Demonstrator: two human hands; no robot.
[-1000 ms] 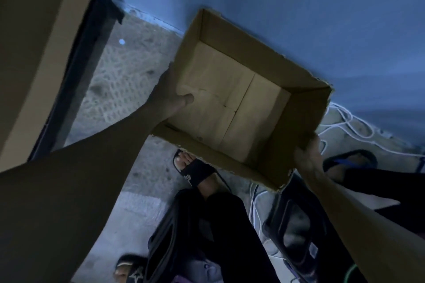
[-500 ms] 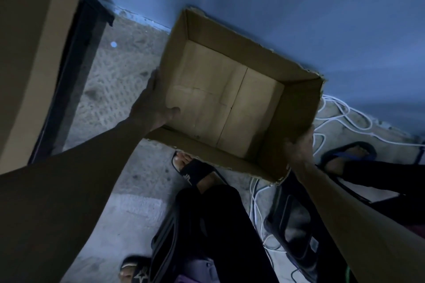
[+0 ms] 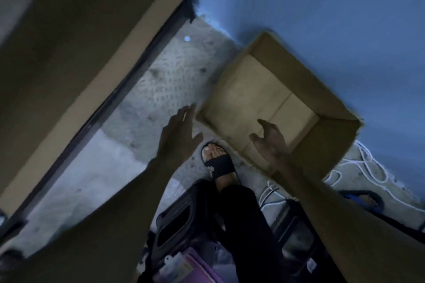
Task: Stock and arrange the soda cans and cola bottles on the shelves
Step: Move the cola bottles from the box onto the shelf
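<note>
Spreading straight fingers, left hand [image 3: 177, 135] and right hand [image 3: 271, 142] hover beside a square corrugated cardboard box [image 3: 264, 89].

dim, bluish light. a blue wall [image 3: 322, 7] fills the upper right and meets a rough grey floor [image 3: 165, 80] along a pale, chipped line. at left a big brown panel [image 3: 80, 53] slants across, edged by a dark frame [image 3: 128, 89]. a small white spot [image 3: 187, 38] lies on the floor near the corner. white cables [image 3: 358, 167] coil by the wall at right. a black plastic frame [image 3: 179, 225] sits at the bottom, blurred.
</note>
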